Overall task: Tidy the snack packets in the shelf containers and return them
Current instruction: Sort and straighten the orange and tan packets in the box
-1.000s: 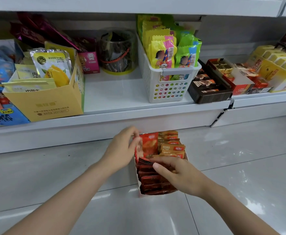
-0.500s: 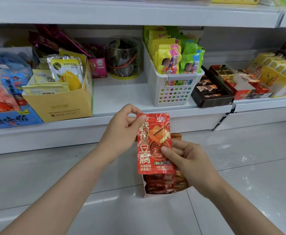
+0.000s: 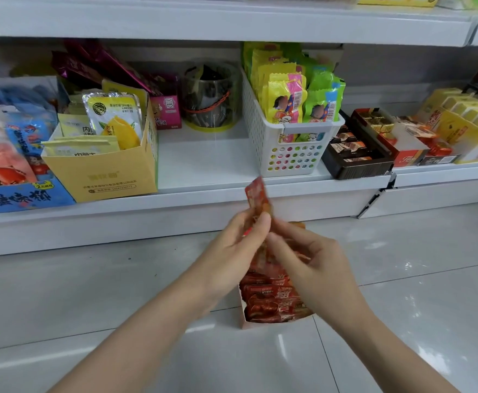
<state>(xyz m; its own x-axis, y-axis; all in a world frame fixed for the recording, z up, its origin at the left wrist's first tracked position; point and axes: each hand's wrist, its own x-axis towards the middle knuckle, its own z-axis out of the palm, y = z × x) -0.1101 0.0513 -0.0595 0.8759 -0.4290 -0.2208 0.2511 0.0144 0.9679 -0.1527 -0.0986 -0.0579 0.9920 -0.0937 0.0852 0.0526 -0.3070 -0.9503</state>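
The left hand (image 3: 233, 245) and the right hand (image 3: 314, 259) meet in the middle of the view, and both pinch one red snack packet (image 3: 257, 198) between thumb and fingers. The packet stands almost upright and is turned edge-on to the camera, so its top sticks out above the fingertips and its lower part is hidden behind the hands. The picture is a little blurred here.

Directly under the hands, on the pale tiled floor (image 3: 90, 293), sits a small cardboard box (image 3: 244, 321). It is full of more red packets (image 3: 269, 296), which lie packed close together.

Behind the hands runs a low white shelf (image 3: 203, 157). A bare space of the shelf lies between a yellow cardboard box (image 3: 101, 177) with mango pouches on the left and a white plastic basket (image 3: 288, 154) with yellow and green sweets on the right. At the back of this space stands a clear round tub (image 3: 210, 100). Just beside the basket on the right is a dark tray of chocolates (image 3: 354, 163)
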